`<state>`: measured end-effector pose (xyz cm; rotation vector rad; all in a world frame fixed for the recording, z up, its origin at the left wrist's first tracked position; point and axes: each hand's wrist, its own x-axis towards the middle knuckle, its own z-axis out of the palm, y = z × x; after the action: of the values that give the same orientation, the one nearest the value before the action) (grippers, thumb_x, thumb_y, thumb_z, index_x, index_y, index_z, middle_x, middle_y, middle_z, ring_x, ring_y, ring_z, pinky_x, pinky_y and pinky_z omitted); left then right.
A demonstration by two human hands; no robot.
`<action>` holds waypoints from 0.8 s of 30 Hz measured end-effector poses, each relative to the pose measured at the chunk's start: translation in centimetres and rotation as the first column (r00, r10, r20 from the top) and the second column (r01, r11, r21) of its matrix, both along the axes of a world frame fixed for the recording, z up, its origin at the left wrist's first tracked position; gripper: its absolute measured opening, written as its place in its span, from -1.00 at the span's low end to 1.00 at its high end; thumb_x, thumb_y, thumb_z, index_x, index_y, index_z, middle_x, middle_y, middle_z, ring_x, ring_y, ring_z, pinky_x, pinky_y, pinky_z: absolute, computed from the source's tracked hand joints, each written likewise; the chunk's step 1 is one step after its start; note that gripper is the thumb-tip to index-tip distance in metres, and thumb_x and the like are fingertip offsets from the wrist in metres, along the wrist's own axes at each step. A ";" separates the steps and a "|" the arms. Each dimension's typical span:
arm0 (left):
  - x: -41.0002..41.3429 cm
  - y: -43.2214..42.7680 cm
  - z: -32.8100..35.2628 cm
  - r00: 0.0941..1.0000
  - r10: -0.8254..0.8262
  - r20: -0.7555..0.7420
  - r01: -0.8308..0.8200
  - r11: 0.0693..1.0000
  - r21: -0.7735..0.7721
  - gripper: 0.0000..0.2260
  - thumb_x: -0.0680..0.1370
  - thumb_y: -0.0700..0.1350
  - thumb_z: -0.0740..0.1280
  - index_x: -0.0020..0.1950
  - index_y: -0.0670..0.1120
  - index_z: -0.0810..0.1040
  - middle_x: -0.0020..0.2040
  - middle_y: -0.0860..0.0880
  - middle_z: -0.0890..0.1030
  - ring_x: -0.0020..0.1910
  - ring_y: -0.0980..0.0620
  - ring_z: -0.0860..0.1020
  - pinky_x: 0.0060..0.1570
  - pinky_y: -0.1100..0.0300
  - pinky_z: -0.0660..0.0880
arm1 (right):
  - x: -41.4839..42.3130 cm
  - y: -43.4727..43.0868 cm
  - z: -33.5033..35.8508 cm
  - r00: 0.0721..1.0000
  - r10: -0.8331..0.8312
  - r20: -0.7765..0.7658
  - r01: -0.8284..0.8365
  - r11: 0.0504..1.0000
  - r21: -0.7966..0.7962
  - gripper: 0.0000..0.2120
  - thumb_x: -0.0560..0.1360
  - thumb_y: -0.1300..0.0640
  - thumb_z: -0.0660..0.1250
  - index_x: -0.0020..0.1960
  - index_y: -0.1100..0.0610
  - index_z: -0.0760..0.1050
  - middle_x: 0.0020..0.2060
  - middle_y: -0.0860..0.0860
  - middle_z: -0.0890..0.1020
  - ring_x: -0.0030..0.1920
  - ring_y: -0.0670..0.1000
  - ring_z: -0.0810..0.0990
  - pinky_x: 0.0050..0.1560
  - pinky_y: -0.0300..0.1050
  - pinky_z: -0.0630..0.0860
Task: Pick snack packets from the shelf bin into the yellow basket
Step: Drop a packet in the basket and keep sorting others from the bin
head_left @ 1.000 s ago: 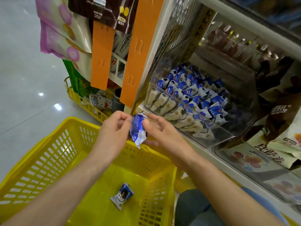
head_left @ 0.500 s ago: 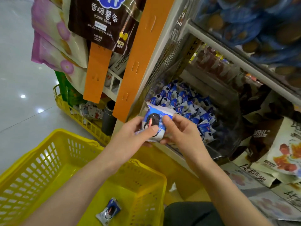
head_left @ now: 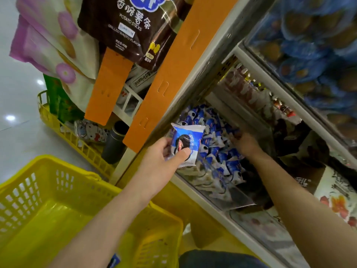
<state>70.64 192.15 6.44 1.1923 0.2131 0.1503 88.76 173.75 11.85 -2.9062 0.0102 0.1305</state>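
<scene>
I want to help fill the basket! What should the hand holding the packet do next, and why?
Probably lower the left hand and drop its packet into the yellow basket: the packet is pinched up beside the bin, not yet inside the basket, while the right hand reaches into the bin.

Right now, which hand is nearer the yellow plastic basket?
Left. The left hand holds a blue-and-white packet just past the basket's rim; the right hand is farther, inside the clear shelf bin.

Yellow lattice basket (head_left: 23, 194), blue-and-white packet (head_left: 193, 136) with black biscuit print; orange strip (head_left: 173, 74), brown bag (head_left: 125, 26), pink-flowered bag (head_left: 58, 45)
</scene>
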 end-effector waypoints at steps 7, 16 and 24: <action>0.0 0.3 -0.1 1.000 0.016 -0.008 -0.016 1.000 -0.010 -0.82 0.50 -0.11 0.35 0.09 -0.01 0.49 -0.05 0.10 0.62 -0.19 0.37 0.57 -0.34 0.54 0.42 | 1.3 -0.5 -0.5 0.998 -0.020 -0.059 0.008 0.983 -0.185 -0.80 0.52 0.13 0.31 0.04 0.24 0.56 0.12 0.19 0.57 0.06 0.13 0.55 -0.05 -0.14 0.37; -0.1 0.1 -0.1 0.999 -0.009 -0.046 0.010 1.000 0.010 -0.82 0.51 -0.09 0.34 0.10 0.03 0.46 -0.03 0.09 0.62 -0.14 0.26 0.61 -0.32 0.48 0.48 | 0.9 -0.6 0.3 0.998 -0.049 -0.046 0.035 0.963 -0.267 -0.75 0.53 0.16 0.29 0.11 0.30 0.53 0.06 0.22 0.59 0.05 0.15 0.55 -0.02 -0.08 0.42; -0.6 0.1 0.1 0.986 -0.056 -0.159 0.054 0.998 -0.019 -0.77 0.55 -0.10 0.27 0.20 -0.04 0.38 -0.02 -0.06 0.60 -0.34 0.13 0.64 -0.38 0.25 0.59 | -2.7 0.0 3.7 0.821 0.119 0.558 -0.140 0.990 -0.006 -0.81 0.58 0.18 0.17 0.03 0.28 0.49 -0.04 0.20 0.59 -0.06 0.13 0.57 -0.14 -0.26 0.35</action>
<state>70.05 192.23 6.53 1.1948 0.3209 0.0047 86.09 173.72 15.58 -2.7893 -0.2873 -0.6940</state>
